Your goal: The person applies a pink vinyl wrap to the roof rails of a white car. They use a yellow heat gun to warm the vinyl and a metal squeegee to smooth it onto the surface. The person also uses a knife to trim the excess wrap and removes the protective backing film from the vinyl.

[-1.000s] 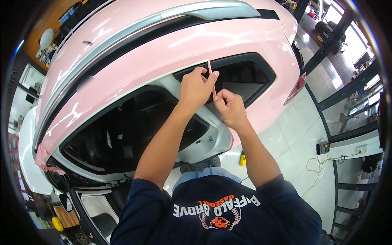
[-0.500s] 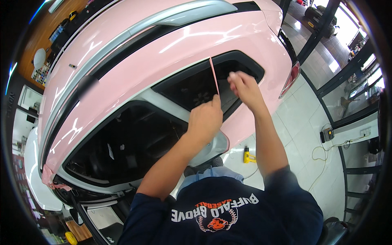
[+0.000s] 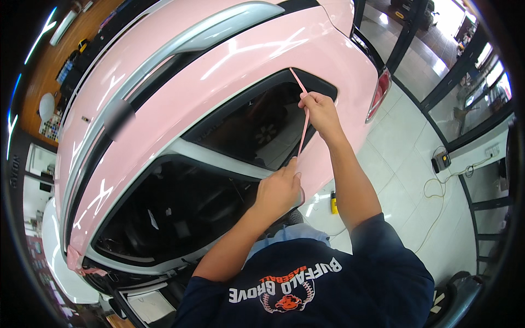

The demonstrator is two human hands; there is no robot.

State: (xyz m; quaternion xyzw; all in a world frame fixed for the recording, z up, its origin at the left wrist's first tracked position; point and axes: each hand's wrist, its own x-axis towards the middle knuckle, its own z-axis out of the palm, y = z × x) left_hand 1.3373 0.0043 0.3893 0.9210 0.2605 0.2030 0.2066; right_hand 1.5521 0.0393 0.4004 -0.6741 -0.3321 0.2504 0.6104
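Observation:
A thin strip of pink film (image 3: 304,128) runs taut from the upper edge of the rear quarter window (image 3: 251,123) down across the dark glass. My right hand (image 3: 320,113) pinches the strip partway along, just over the glass. Lower down, my left hand (image 3: 280,191) grips the strip's loose end near the window's bottom corner. The strip's top end still meets the pink car body (image 3: 235,76) at the window's black border. Both hands are closed, with fingertips pressed together on the film.
A larger side window (image 3: 175,202) lies to the left, beyond a pale pillar (image 3: 219,160). Crumpled pink film (image 3: 76,259) hangs at the car's far left. A yellow heat gun (image 3: 334,202), partly hidden by my right arm, lies on the tiled floor (image 3: 404,180). A cord (image 3: 432,218) trails at right.
My right hand, formerly off the strip, now pinches it. My left hand has drawn the loose end lower, and the strip's attached point has shifted rightward along the window's top edge.

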